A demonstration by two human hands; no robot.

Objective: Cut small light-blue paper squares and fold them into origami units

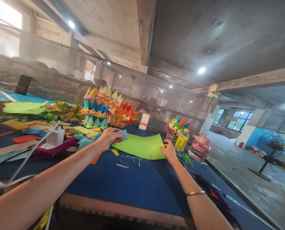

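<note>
My left hand is closed, pinching a small piece of light blue paper over the left end of a lime green paper sheet. Whether those fingers also grip the green sheet is hidden. At the sheet's right edge, the thumb and fingers of my right hand are closed on it. The sheet bows slightly above the dark blue table. Thin paper shavings lie just in front of it.
Folded-paper rings stand behind. Paper strips and a purple power strip lie left. A yellow-labelled bottle, a pink jug and a dark tool with red parts are right. A perforated screen runs behind.
</note>
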